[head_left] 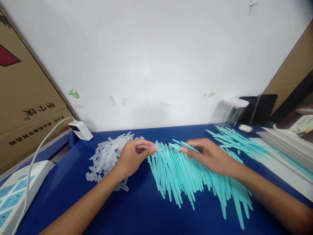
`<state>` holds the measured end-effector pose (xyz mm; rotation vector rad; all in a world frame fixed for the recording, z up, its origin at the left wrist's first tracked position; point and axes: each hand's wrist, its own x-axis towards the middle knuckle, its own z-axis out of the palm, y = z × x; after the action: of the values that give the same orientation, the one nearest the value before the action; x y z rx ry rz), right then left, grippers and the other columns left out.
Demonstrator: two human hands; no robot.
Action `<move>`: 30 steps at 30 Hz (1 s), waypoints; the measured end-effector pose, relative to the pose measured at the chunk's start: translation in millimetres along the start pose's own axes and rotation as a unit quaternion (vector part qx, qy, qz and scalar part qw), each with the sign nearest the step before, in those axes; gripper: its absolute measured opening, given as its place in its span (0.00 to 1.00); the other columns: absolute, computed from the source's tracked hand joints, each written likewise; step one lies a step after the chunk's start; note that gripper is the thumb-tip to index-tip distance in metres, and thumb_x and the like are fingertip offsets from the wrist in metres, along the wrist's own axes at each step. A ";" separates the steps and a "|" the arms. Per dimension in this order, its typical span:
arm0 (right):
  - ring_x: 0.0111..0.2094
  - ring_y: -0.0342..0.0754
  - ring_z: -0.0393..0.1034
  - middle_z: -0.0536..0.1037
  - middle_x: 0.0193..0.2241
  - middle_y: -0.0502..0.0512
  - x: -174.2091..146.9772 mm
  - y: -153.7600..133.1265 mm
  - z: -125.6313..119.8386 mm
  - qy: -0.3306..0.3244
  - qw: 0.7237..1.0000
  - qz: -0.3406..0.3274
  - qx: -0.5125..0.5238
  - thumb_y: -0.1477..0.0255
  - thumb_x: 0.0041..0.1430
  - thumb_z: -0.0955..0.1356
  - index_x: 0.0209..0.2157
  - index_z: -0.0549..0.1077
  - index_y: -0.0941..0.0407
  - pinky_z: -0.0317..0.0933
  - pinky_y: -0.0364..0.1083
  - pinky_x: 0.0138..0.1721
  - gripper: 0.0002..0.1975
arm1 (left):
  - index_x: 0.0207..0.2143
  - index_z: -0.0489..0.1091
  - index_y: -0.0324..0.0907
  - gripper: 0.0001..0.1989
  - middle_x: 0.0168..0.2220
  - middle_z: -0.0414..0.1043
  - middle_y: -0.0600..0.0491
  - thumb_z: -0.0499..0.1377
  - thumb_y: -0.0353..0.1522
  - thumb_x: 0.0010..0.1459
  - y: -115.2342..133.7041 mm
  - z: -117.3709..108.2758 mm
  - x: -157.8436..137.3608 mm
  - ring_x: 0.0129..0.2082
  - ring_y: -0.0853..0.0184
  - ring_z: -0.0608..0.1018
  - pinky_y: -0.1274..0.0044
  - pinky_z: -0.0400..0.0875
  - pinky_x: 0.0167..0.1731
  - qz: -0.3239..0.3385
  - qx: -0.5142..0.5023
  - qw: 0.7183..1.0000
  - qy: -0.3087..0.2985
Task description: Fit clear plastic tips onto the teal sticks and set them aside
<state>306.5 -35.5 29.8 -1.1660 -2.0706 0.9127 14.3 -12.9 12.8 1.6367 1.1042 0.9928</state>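
Observation:
My left hand (134,155) is closed in a pinch, thumb against fingertips, on a small translucent cap (157,148) at the top edge of the turquoise sticks. Beneath and beside that hand lies a heap of frosted translucent caps (105,156). Between thumb and fingers my right hand (212,154) grips a slim turquoise stick (175,147), its tip pointing left towards my left hand. A second stick appears to lie across the same fingers. Below both hands, a dense row of tapered turquoise sticks (181,176) spreads over the blue table (127,212).
More turquoise sticks (239,142) lie at the back right, near a lidded clear jar (232,112), a white earbud case (245,128) and dark phones (264,109). White trays (290,143) are stacked on the right. At left are a power strip (29,189), a charger (81,130) and cardboard (26,98).

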 end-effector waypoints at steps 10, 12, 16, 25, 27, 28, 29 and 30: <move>0.28 0.45 0.65 0.75 0.28 0.50 -3.2 -8.0 3.5 -0.020 0.998 -0.021 -0.049 0.59 0.74 0.63 0.33 0.76 0.53 0.55 0.47 0.31 0.18 | 0.43 0.83 0.41 0.17 0.39 0.86 0.47 0.73 0.41 0.55 0.8 4.0 -5.0 0.38 0.61 0.86 0.72 0.81 0.42 -0.035 -0.049 0.998 -0.021; 0.28 0.45 0.65 0.75 0.28 0.50 -2.7 -7.4 3.4 -0.023 0.998 -0.028 -0.055 0.59 0.74 0.64 0.34 0.77 0.53 0.54 0.47 0.31 0.18 | 0.43 0.83 0.41 0.17 0.39 0.86 0.47 0.73 0.41 0.55 1.2 5.0 -4.7 0.37 0.61 0.86 0.72 0.82 0.41 -0.037 -0.049 0.998 -0.019; 0.28 0.45 0.65 0.76 0.27 0.50 -3.6 -7.7 2.9 -0.034 0.997 -0.037 -0.056 0.61 0.73 0.65 0.34 0.78 0.54 0.54 0.46 0.30 0.16 | 0.43 0.84 0.42 0.16 0.37 0.86 0.48 0.73 0.41 0.54 2.8 5.2 -4.3 0.33 0.63 0.85 0.74 0.82 0.37 -0.030 -0.042 0.999 -0.012; 0.22 0.42 0.57 0.70 0.22 0.47 -6.4 -13.3 8.5 -0.075 0.997 0.001 0.014 0.57 0.70 0.67 0.31 0.78 0.55 0.50 0.44 0.25 0.19 | 0.40 0.85 0.42 0.13 0.28 0.84 0.50 0.72 0.40 0.56 10.4 16.9 -14.1 0.29 0.64 0.84 0.75 0.81 0.34 -0.010 -0.038 0.998 -0.054; 0.21 0.41 0.55 0.68 0.20 0.47 -6.9 -16.2 9.6 -0.094 0.995 0.020 0.035 0.55 0.69 0.68 0.30 0.79 0.55 0.48 0.44 0.23 0.20 | 0.39 0.85 0.43 0.12 0.28 0.83 0.50 0.72 0.40 0.57 12.6 21.4 -18.3 0.28 0.64 0.83 0.75 0.80 0.34 -0.008 -0.039 0.997 -0.067; 0.21 0.41 0.54 0.67 0.20 0.47 -7.1 -17.7 9.8 -0.100 0.994 0.028 0.041 0.54 0.69 0.68 0.30 0.79 0.56 0.48 0.44 0.23 0.21 | 0.39 0.85 0.43 0.12 0.28 0.83 0.50 0.72 0.40 0.57 13.5 22.9 -19.8 0.28 0.64 0.83 0.75 0.80 0.33 -0.008 -0.038 0.997 -0.069; 0.21 0.41 0.55 0.67 0.20 0.47 -7.4 -19.2 9.9 -0.101 0.993 0.032 0.046 0.53 0.69 0.68 0.29 0.79 0.56 0.48 0.44 0.23 0.22 | 0.39 0.85 0.43 0.12 0.28 0.83 0.50 0.71 0.40 0.57 14.2 23.8 -20.7 0.28 0.64 0.83 0.75 0.80 0.33 -0.010 -0.036 0.997 -0.070; 0.21 0.42 0.56 0.68 0.21 0.48 -7.7 -20.5 9.8 -0.098 0.993 0.034 0.051 0.53 0.69 0.67 0.30 0.79 0.56 0.49 0.44 0.23 0.23 | 0.39 0.85 0.43 0.12 0.28 0.83 0.50 0.72 0.40 0.57 14.7 24.1 -20.9 0.28 0.64 0.84 0.75 0.80 0.33 -0.011 -0.036 0.997 -0.067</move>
<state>292.6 -52.9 39.0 -1.1381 -2.1186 1.1943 34.3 -41.4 17.4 1.6055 0.9843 0.8837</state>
